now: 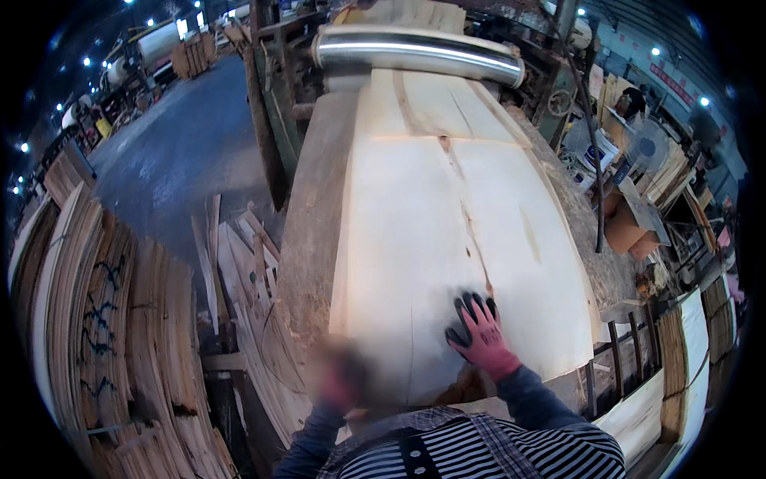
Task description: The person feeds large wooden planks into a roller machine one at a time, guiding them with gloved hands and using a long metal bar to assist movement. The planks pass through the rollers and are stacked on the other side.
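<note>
A large pale wood veneer sheet [399,223] lies in front of me on the work table, with a dark knotty streak running down its middle. My right hand [483,339], in a pink glove with black fingertips, rests on the near part of this sheet, fingers spread and nothing held. At the sheet's near left corner is my left hand [343,379], also gloved; blur smears its fingers, so its grip is unclear. Farther off, another veneer piece [435,104] meets the first sheet and reaches the shiny metal roller [423,53].
Tall veneer stacks [140,319] stand at the left, with loose wood strips [247,295] beside the table. On the right are a white bucket [594,152], a fan [646,148], an open cardboard box [630,223] and an upright dark rod [594,144]. More veneer [682,359] leans nearby.
</note>
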Available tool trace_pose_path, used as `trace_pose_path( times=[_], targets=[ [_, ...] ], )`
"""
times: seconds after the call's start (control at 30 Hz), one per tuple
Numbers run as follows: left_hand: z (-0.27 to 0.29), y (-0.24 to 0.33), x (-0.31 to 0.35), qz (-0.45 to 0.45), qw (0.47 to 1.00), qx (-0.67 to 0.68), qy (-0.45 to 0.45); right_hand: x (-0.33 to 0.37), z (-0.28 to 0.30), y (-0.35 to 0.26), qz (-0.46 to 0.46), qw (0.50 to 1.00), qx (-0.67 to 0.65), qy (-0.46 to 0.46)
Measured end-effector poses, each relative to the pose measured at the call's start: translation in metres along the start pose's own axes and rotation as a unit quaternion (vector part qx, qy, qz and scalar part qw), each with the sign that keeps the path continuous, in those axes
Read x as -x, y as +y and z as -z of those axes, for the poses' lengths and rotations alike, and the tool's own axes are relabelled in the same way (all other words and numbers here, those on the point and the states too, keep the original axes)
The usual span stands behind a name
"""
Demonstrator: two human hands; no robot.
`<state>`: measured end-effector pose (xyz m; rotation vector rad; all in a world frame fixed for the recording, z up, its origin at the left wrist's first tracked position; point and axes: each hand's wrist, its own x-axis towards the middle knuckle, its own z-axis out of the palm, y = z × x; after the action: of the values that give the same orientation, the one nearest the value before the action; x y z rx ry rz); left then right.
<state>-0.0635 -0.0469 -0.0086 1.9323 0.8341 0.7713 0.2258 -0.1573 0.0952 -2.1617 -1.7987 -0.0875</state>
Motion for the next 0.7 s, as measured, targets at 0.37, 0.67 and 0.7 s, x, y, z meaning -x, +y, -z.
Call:
trace_pose_path(
  times=[0.37,0.67,0.7],
  targets=[
    [-0.018,-0.080,-0.006,0.113,0.957,0.260,0.066,0.107,-0.029,-0.007,-0.170,0.983,0.065,0.003],
    [-0.010,-0.073,-0.007,-0.007,0.980,-0.187,0.072,0.109,-0.025,-0.005,-0.170,0.985,0.033,0.020],
    [-0.010,-0.071,-0.008,0.014,0.980,-0.192,0.057,0.110,-0.026,-0.004,-0.171,0.984,0.034,0.019]
  ],
)
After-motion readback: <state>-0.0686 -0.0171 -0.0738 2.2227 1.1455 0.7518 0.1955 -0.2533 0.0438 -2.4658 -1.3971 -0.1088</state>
